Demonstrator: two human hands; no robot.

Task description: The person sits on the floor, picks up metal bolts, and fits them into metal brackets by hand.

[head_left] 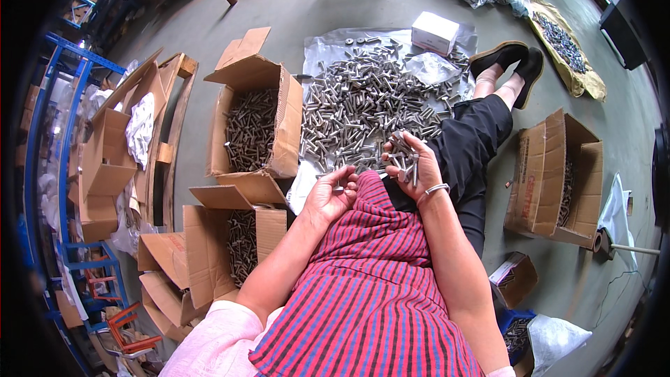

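While the person sits on the concrete floor with legs stretched forward, the right hand is raised above the lap, fingers curled shut around a bundle of steel bolts whose shanks stick out between the fingers. Left hand: resting on the knee of the red striped apron, fingers bent and closed around one bolt, whose shank lies across the fingertips. The two hands sit near each other, not touching; a thin bracelet circles the right wrist.

Main stock: a wide heap of loose bolts lies on a clear plastic sheet spread on the floor, just beyond both hands and left of the black trouser leg. A white carton and a clear plastic bag rest at the far edge of the heap, beside the black shoes.

Containers, left side: an open cardboard box filled with bolts, touching the sheet's edge; nearer the body, a second open box, also holding bolts. Further left: empty cartons, a wooden pallet and blue shelving.

Right side: an open cardboard box lying on its side, a small box, a white sack. Far right corner: a yellowish sack spread flat carrying more dark fasteners.
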